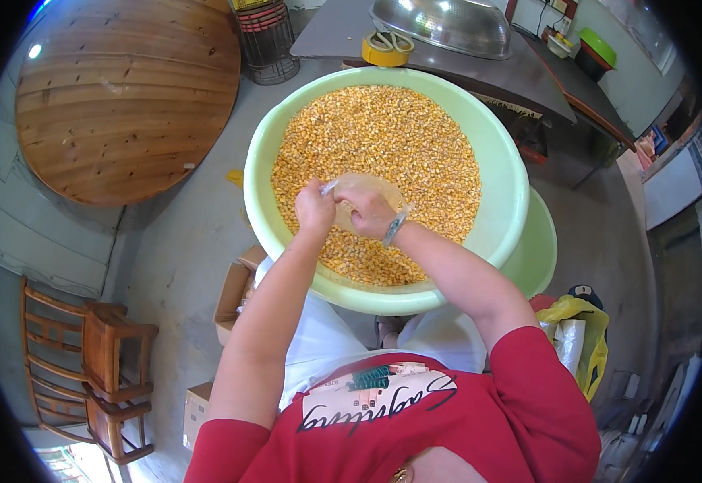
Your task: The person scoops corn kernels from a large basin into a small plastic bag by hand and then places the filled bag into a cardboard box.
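Note:
A wide pale green basin (510, 185) full of yellow corn kernels (391, 121) is in front of me. Over the near-middle of the corn, both hands work at a thin clear plastic bag (381, 187). My left hand (315, 209) is closed, pinching the bag's edge at its upper left. Close beside it on the right, my right hand (369, 212) has curled fingers closed on the bag's film; its fingertips are partly hidden. A bracelet (396, 227) circles my right wrist. Whether anything is inside the bag, I cannot tell.
Behind the basin, a grey table (331, 32) holds a yellow tape roll (387, 50), scissors (389, 37) and a metal bowl (447, 24). Another green basin (538, 249) sits lower right. Nearby are a cardboard box (233, 294), yellow bag (592, 322), wooden chairs (109, 354) and round tabletop (125, 97).

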A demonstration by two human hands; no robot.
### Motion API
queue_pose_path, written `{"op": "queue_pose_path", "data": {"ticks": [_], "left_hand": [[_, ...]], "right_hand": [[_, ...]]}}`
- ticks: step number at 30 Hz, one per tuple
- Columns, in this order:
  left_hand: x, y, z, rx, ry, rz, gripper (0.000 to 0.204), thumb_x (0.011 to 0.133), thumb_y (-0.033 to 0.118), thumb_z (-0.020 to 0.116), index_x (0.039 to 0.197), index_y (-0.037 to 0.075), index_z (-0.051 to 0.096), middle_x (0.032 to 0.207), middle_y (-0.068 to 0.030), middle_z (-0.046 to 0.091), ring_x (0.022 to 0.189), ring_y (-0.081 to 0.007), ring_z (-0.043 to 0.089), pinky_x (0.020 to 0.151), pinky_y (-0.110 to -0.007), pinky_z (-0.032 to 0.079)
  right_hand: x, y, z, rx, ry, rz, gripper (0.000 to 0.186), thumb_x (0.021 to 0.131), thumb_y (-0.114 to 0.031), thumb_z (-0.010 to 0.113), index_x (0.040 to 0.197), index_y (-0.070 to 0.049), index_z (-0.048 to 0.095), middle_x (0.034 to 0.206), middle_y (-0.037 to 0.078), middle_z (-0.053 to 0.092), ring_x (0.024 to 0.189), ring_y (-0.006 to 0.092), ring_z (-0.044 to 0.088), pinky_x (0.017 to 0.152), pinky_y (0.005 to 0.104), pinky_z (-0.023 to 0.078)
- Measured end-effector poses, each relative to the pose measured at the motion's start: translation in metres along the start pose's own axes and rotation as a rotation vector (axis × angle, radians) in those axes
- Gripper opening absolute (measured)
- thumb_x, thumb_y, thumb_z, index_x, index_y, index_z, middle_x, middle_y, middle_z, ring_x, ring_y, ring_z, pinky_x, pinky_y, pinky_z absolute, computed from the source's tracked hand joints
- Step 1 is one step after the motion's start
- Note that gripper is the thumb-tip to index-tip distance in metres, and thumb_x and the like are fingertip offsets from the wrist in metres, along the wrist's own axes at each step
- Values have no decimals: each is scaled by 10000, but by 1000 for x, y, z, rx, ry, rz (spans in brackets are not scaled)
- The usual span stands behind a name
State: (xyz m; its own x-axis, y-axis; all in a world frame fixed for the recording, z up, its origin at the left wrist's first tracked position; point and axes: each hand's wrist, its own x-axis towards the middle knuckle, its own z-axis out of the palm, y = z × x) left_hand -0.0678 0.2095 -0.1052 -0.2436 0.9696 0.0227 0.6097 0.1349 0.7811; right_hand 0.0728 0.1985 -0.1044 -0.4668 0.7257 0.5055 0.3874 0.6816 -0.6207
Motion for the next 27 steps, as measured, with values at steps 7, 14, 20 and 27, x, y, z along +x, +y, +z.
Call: {"op": "queue_pose_path", "data": {"ticks": [7,14,20,27], "left_hand": [[-8,3,10,-5,74,335,187,750,152,615,882,20,615,651,-121,608,522,-196,575,513,-321,463],[-2,10,-2,-361,-41,-49,148,731,91,590,857,21,626,623,-76,586,468,-147,537,404,-286,436],[-13,8,-11,337,44,160,231,667,95,581,893,52,592,739,-169,616,723,-309,611,652,-406,481],[-27,17,-20,619,-272,136,360,667,94,585,1016,82,499,853,-166,613,824,-328,596,718,-412,468]], "right_hand": [[-11,16,25,-194,-590,443,277,821,-167,424,1072,-71,492,959,186,603,887,337,568,785,397,443],[-27,8,22,-223,-574,427,377,872,-280,352,1142,-60,498,987,146,616,929,291,575,819,357,436],[-1,-6,-12,-206,-771,414,346,786,-94,476,1120,-116,564,983,133,620,935,252,581,823,336,444],[0,10,-40,-109,-489,260,417,713,-125,614,1125,-115,554,1041,117,603,946,247,586,818,332,465]]}}
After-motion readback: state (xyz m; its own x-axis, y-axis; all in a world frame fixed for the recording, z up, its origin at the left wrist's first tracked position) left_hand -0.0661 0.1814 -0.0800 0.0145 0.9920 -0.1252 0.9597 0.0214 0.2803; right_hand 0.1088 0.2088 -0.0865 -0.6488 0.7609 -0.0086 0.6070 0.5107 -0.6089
